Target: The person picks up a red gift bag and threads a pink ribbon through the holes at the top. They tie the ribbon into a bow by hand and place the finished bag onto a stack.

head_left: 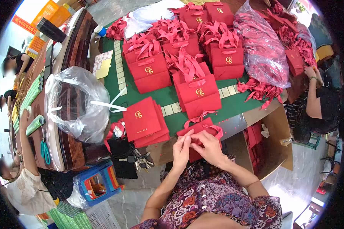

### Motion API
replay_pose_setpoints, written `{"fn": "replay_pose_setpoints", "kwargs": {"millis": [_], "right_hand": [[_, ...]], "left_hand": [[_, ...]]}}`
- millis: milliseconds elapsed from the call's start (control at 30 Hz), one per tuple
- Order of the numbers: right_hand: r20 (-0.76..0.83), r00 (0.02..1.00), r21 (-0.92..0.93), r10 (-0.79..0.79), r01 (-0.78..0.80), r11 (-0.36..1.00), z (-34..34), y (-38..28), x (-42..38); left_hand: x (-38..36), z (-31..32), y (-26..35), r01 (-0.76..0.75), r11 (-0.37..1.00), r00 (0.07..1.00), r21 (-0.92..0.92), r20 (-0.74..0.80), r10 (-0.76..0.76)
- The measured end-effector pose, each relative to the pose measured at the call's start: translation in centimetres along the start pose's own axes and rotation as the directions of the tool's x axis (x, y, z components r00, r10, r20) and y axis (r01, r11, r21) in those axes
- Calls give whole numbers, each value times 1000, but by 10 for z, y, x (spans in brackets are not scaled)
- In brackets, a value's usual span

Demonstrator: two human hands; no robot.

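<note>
Against the near table edge is a red paper gift bag (206,124) with red ribbon loops at its top and side. My left hand (182,150) is in front of it, thumb and fingers pinched together. Close beside it, my right hand (208,147) is also pinched, near the ribbon (219,131) on the bag's right. The fingertips of both hands almost meet; what lies between them is hidden. To the left lies a stack of flat red bags (142,119) with gold lettering. Just beyond stands a group of red bags (198,93) with ribbon handles.
More ribboned bags (151,72) cover the green tabletop (141,100). A plastic sack of red ribbons (262,49) lies at right, a clear bag (78,103) at left. Keys (143,160) hang near the front edge. An open drawer (273,143) juts out. Co-workers sit on both sides.
</note>
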State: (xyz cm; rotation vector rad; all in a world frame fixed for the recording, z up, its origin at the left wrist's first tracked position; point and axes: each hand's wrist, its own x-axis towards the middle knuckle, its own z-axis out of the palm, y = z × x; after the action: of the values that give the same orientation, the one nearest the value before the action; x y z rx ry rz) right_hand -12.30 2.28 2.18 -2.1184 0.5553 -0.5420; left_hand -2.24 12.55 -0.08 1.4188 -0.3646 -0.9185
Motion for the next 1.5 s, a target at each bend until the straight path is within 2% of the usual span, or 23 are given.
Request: {"fn": "replay_pose_setpoints", "kwargs": {"millis": [100, 133, 200, 233, 300, 333, 367, 433, 467, 533, 633, 833, 900, 967, 1033, 1167, 1233, 1300, 1367, 1500], "right_hand": [[30, 999, 14, 28, -28, 1000, 2, 4, -2], [-21, 1000, 10, 14, -14, 1000, 4, 5, -4], [-72, 997, 7, 6, -5, 1000, 7, 9, -6], [-108, 994, 32, 4, 0, 999, 7, 12, -6], [-145, 989, 59, 7, 2, 998, 6, 12, -3], [-153, 986, 89, 65, -52, 995, 3, 10, 0], [-160, 979, 120, 123, -105, 987, 1, 8, 3], [-168, 981, 62, 96, -87, 994, 5, 18, 4], [-161, 985, -6, 64, -66, 998, 6, 20, 5], [-150, 988, -73, 34, -46, 996, 8, 22, 5], [-140, 987, -108, 78, -93, 990, 12, 23, 7], [-150, 978, -34, 147, -154, 987, 13, 19, 9], [-148, 979, 52, 143, -137, 989, 12, 17, 10], [-140, 979, 48, 146, -141, 989, 11, 17, 10], [-129, 980, 49, 149, -144, 988, 11, 16, 9], [-89, 984, 33, 152, -150, 988, 11, 15, 6], [-85, 985, 29, 149, -148, 989, 12, 15, 5], [-115, 976, 82, 187, -179, 980, 13, 14, 3], [-125, 972, 86, 200, -190, 978, 13, 13, 3], [-168, 963, 84, 209, -197, 977, 15, 12, 2]], "left_hand": [[2, 1, -1, -80, 991, 997, 104, 16, 79], [3, 1, -4, -78, 992, 997, 104, 16, 77], [5, 3, -11, -208, 963, 977, 174, -15, 214], [3, 4, 3, -205, 963, 977, 175, -15, 210], [-1, 0, 32, -99, 955, 995, 279, -2, 103], [3, -8, 27, -217, 821, 969, 529, 13, 247], [3, -8, 32, -291, 668, 929, 685, 34, 370], [7, -10, 28, -275, 537, 910, 798, 35, 414], [9, -10, 26, -273, 536, 910, 799, 35, 412], [11, -10, 24, -234, 417, 937, 878, 89, 338], [12, -10, 24, -252, 457, 936, 853, 96, 338], [11, -8, 23, -275, 539, 923, 796, 62, 380], [15, -11, 24, -304, 523, 909, 796, 78, 410], [19, -14, 27, -334, 506, 892, 795, 94, 442], [21, -17, 30, -302, 559, 926, 773, 98, 364], [21, -16, 33, -327, 519, 914, 790, 125, 386], [21, -14, 31, -322, 541, 918, 777, 118, 378], [20, -15, 32, -315, 563, 923, 764, 108, 370], [20, -15, 34, -272, 565, 947, 779, 114, 299], [21, -15, 37, -251, 591, 958, 767, 111, 263]]}}
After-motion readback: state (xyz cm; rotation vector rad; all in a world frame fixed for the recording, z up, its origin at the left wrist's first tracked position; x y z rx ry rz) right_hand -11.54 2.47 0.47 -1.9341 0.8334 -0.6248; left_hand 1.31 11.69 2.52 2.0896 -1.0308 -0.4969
